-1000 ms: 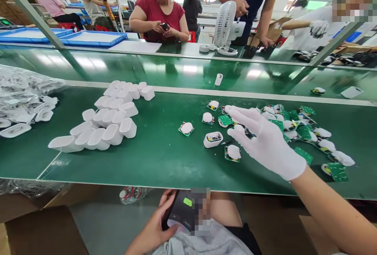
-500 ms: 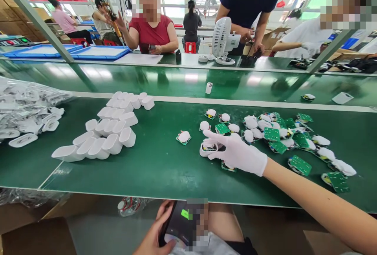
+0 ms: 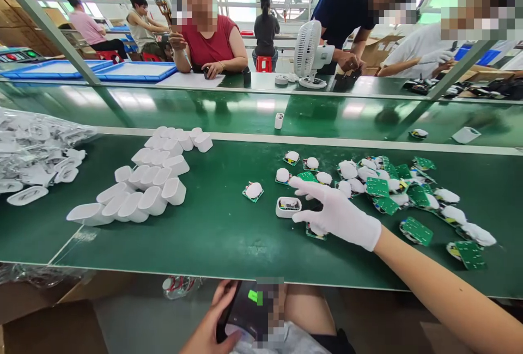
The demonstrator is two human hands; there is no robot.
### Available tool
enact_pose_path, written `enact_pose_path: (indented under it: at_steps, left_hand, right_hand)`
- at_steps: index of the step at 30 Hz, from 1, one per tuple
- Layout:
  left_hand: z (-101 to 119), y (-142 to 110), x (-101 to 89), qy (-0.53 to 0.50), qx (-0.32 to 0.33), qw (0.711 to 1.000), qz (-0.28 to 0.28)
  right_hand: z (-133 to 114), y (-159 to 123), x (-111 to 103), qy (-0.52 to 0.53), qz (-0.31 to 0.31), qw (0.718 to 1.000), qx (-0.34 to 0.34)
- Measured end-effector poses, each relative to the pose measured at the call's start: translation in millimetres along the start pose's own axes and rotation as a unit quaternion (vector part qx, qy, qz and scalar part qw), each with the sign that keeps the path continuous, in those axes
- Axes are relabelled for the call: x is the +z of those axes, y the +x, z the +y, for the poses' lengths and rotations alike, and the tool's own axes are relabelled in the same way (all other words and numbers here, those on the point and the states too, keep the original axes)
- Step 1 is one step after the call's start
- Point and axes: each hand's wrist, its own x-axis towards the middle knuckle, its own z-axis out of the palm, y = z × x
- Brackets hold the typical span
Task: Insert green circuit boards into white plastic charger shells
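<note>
My right hand [image 3: 337,213], in a white glove, hovers over the green belt [image 3: 229,229] with fingers spread and nothing in them. Just left of its fingertips lies a white shell with a circuit board inside [image 3: 288,206]. A small board with a white cap [image 3: 315,232] lies partly under the palm. My left hand [image 3: 212,324], bare, is below the belt edge in my lap, wrapped round a dark phone [image 3: 244,310].
Several green boards with white caps [image 3: 392,188] lie scattered at the right. Empty white shells [image 3: 143,179] stand in rows at the left, beside a bag of white parts [image 3: 32,150]. Other people sit and stand beyond the far belt, by a white fan [image 3: 308,52].
My right hand came down and left from above the scattered boards to the shell, touched it half a second ago, and now sits slightly back from it. The left hand stays on the phone.
</note>
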Motion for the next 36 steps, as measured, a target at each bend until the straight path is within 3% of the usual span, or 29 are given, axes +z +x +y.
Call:
enact_pose_path:
  at_steps: [2, 5, 9, 12, 14, 18, 21, 25, 27, 29, 32, 34, 35, 36]
  left_hand:
    - [12.3, 8.8, 11.1, 0.078, -0.003, 0.995, 0.060]
    - [43.2, 31.7, 36.3, 0.225, -0.018, 0.963, 0.150]
    - [85.5, 56.0, 62.3, 0.392, -0.047, 0.903, 0.170]
    - [104.6, 62.5, 67.9, 0.455, -0.037, 0.869, 0.192]
    - [114.4, 65.5, 66.5, 0.467, -0.032, 0.861, 0.198]
    - [128.0, 70.6, 57.5, 0.424, -0.063, 0.892, 0.146]
    - [122.7, 67.7, 52.3, 0.376, -0.071, 0.920, 0.082]
    - [108.3, 57.3, 52.9, 0.353, -0.025, 0.934, -0.055]
    - [113.4, 53.6, 50.3, 0.343, 0.001, 0.931, -0.128]
    - [131.1, 52.6, 41.4, 0.324, 0.064, 0.924, -0.191]
    - [173.0, 59.2, 17.1, 0.231, 0.262, 0.885, -0.309]
    - [200.7, 73.3, -1.2, 0.206, 0.301, 0.889, -0.277]
    - [212.0, 84.3, -9.6, 0.208, 0.301, 0.904, -0.222]
    - [220.8, 97.7, -16.9, 0.231, 0.274, 0.928, -0.104]
  right_hand:
    - [3.5, 0.6, -4.2, 0.020, 0.007, 1.000, -0.014]
    - [3.6, 1.0, -5.4, 0.012, -0.016, 1.000, -0.007]
    - [-3.4, -2.6, -4.2, -0.062, -0.045, 0.997, 0.002]
    - [-7.6, -5.9, -5.7, -0.103, -0.041, 0.994, 0.010]
    - [-9.2, -6.5, -7.1, -0.097, -0.039, 0.994, 0.005]
    - [-16.1, -4.6, -8.5, -0.082, -0.031, 0.996, 0.013]
    - [-24.0, -0.6, -10.1, -0.049, -0.046, 0.997, 0.043]
    - [-23.5, 12.9, -15.2, 0.080, -0.112, 0.985, 0.107]
    - [-17.6, 22.3, -17.8, 0.125, -0.151, 0.975, 0.106]
    - [-11.2, 31.4, -19.1, 0.164, -0.184, 0.964, 0.102]
    - [-5.5, 41.4, -18.6, 0.201, -0.200, 0.950, 0.132]
    - [-4.4, 45.4, -18.2, 0.201, -0.197, 0.948, 0.148]
    - [-4.4, 47.2, -18.7, 0.197, -0.197, 0.949, 0.151]
    - [-4.6, 48.9, -19.9, 0.192, -0.200, 0.948, 0.156]
